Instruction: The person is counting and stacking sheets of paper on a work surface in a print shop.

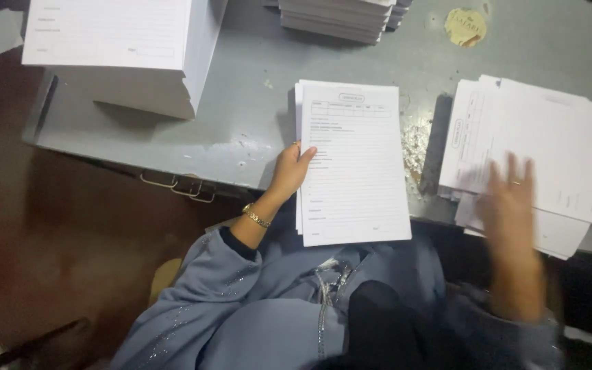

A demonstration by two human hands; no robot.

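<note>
head view shows a small collated stack [354, 164] at the desk [241, 130] edge, left hand [290, 171] curled on its left side, while the blurred right hand [512, 199], fingers spread, lies on a loose pile [549, 151] not yet gathered.

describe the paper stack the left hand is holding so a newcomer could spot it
On the grey metal table, look at the near edge, centre. The small stack of printed forms overhangs it, left hand gripping its left side. Unlike the messy fanned pile to the right, it's squared.
</note>
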